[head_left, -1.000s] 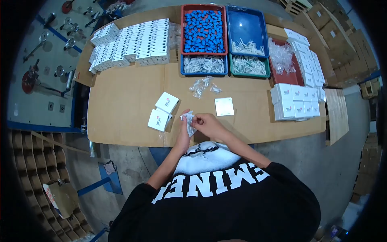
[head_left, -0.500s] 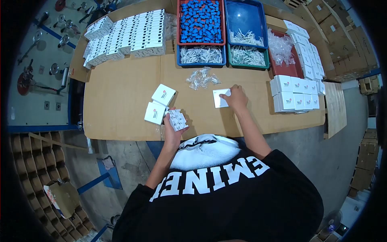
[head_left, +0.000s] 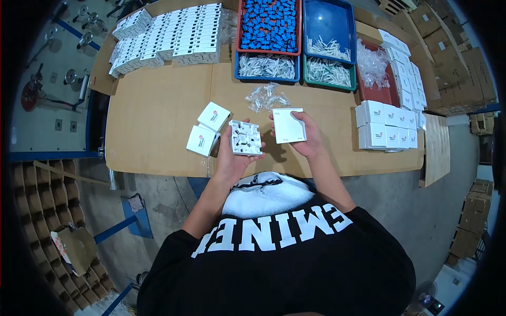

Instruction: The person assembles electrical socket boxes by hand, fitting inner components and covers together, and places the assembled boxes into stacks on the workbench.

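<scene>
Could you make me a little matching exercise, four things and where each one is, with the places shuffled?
Things:
1. Hollow white piece
2. Flat white plate
3. Blue pieces
4. Clear packets

Places:
A. Piled in a red tray
B. In the right hand
C. On the cardboard, between the trays and the hands
D. In the left hand

Right pairs: 1-D, 2-B, 3-A, 4-C

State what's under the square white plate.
The right hand has fingers under the white plate, tips showing past its left edge; the plate covers anything else beneath.
</scene>
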Motion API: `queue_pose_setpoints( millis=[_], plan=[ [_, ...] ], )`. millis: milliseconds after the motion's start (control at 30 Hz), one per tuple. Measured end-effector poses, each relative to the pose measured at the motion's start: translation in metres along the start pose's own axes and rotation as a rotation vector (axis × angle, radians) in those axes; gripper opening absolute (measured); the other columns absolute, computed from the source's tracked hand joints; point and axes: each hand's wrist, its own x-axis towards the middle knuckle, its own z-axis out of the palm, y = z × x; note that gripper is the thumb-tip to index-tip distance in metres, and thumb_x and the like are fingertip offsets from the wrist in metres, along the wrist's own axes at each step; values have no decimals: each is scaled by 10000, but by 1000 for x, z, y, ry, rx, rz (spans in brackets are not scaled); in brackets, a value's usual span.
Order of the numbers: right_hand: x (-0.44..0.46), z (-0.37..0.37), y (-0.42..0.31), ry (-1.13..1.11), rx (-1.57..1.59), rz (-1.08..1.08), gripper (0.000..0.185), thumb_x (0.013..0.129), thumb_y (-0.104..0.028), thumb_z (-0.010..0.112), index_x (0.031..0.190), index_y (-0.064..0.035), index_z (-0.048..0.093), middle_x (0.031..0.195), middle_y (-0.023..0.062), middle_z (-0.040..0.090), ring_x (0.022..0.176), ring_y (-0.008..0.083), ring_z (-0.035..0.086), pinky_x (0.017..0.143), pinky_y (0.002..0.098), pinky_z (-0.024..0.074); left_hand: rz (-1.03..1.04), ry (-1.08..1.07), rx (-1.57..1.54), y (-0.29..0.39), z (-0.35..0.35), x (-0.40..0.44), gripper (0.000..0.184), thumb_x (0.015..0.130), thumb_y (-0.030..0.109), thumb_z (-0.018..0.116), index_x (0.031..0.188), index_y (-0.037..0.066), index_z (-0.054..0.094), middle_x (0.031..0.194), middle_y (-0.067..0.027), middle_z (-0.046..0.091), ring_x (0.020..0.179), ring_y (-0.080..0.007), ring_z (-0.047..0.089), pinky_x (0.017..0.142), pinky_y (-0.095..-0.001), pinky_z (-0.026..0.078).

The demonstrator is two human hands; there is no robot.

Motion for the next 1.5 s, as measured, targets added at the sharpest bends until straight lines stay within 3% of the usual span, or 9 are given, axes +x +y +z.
queue_pose_setpoints(
  millis=[533, 800, 1033, 1133, 1200, 1233, 1267, 1367, 1500],
  plan=[
    [6, 20, -6, -257, 366, 91, 743, 1025, -586, 439, 1424, 37, 514, 1380, 284, 577, 1104, 371, 665, 835, 539, 610, 7, -47, -81, 13, 17, -15, 632, 1089, 609, 303, 1516, 165, 445, 1291, -173, 650, 1107, -304, 687, 918, -484, 588],
    [10, 25, 0, -216, 433, 52, 652, 1080, -460, 394, 1507, 32, 417, 1514, 313, 449, 1277, 419, 576, 1020, 555, 536, 15, -31, -87, 11, 9, -11, 690, 1063, 671, 292, 1485, 154, 467, 1229, -160, 678, 1041, -291, 709, 839, -450, 604],
    [9, 39, 5, -84, 437, -22, 676, 1096, -487, 407, 1502, 53, 402, 1527, 325, 425, 1357, 434, 522, 1090, 527, 491, 8, -17, -83, 7, 3, -7, 668, 1058, 675, 310, 1430, 155, 504, 1225, -149, 682, 1029, -296, 713, 823, -451, 607],
    [9, 36, 10, -77, 326, -21, 672, 1094, -508, 402, 1495, 32, 421, 1519, 295, 456, 1354, 403, 533, 1092, 504, 493, 8, -24, -95, 8, 4, -9, 656, 1063, 657, 327, 1461, 161, 490, 1232, -142, 683, 1037, -294, 711, 835, -452, 603],
    [11, 32, 17, 33, -266, -211, 630, 1091, -491, 439, 1484, 1, 451, 1501, 248, 503, 1353, 359, 544, 1094, 479, 493, 25, -27, -60, 10, 8, -12, 644, 1070, 636, 341, 1498, 172, 467, 1237, -130, 684, 1046, -285, 709, 852, -455, 597],
    [7, 35, 18, 34, -475, -282, 558, 1037, -353, 625, 1466, -19, 496, 1485, 182, 542, 1363, 308, 539, 1125, 445, 461, 27, -20, -64, 11, 9, -14, 644, 1070, 636, 341, 1498, 172, 467, 1237, -130, 684, 1046, -285, 709, 852, -455, 597],
    [6, 35, 22, 33, -475, -275, 558, 1037, -353, 625, 1466, -19, 496, 1485, 182, 542, 1363, 308, 539, 1125, 445, 461, 33, -33, -48, 11, 9, -16, 644, 1071, 633, 344, 1514, 179, 455, 1260, -122, 675, 1068, -273, 700, 859, -453, 594],
    [3, 42, 30, -51, -1151, -592, 756, 728, -119, 915, 1409, -50, 592, 1459, 127, 577, 1348, 282, 545, 1156, 409, 413, 47, -44, -35, 7, 7, -13, 630, 1073, 629, 352, 1515, 192, 456, 1301, -105, 654, 1111, -250, 682, 863, -451, 591],
    [-4, 68, 38, -117, -1319, -653, 816, 669, -190, 940, 1396, -43, 601, 1457, 144, 579, 1353, 331, 537, 1129, 429, 434, 39, 56, -30, 4, 10, -14, 634, 1046, 667, 407, 1469, 207, 512, 1302, -58, 637, 1097, -189, 650, 841, -399, 555]
  ],
)
